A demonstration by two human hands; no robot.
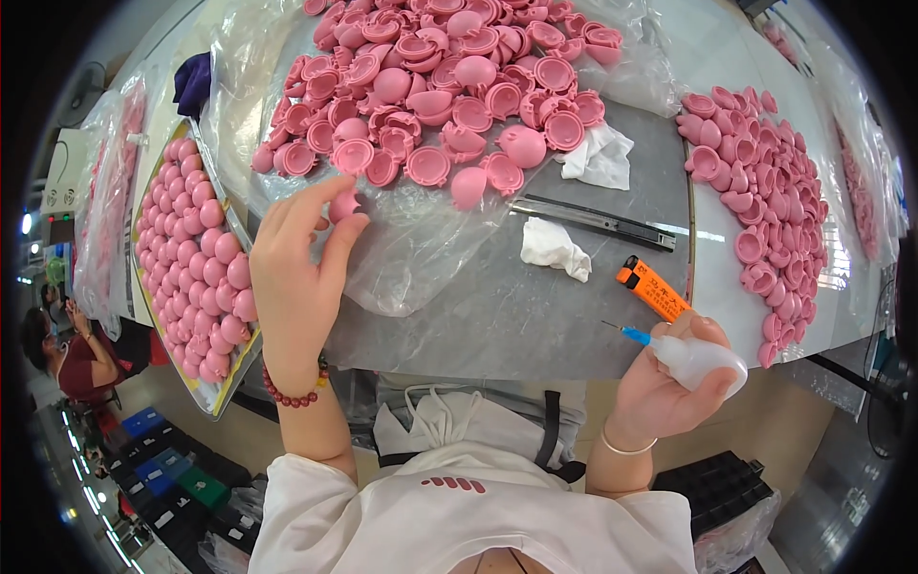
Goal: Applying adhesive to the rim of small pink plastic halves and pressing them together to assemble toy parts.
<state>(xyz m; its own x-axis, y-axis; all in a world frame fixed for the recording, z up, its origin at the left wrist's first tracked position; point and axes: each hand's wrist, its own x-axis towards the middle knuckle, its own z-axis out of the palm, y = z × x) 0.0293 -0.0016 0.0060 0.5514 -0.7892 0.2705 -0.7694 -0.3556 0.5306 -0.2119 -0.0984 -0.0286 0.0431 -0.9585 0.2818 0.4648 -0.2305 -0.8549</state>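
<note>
Between the thumb and fingers of my left hand (301,268) is a small pink plastic shell (343,205), at the near edge of a heap of pink half-shells (421,86). Some of these lie hollow side up, others domed side up. My right hand (660,387), at the table's near right edge, is closed round a translucent white squeeze bottle (706,365). Its blue needle tip (635,335) points left, away from the shell. An orange and black lighter (655,289) lies just beyond that tip.
A black box cutter (598,221) and two crumpled white cloths (557,251) lie between the heap and my right hand. Clear plastic sheeting (411,253) spreads under the heap. At left stands a tray of pink balls (196,258); at right, another shell pile (765,210).
</note>
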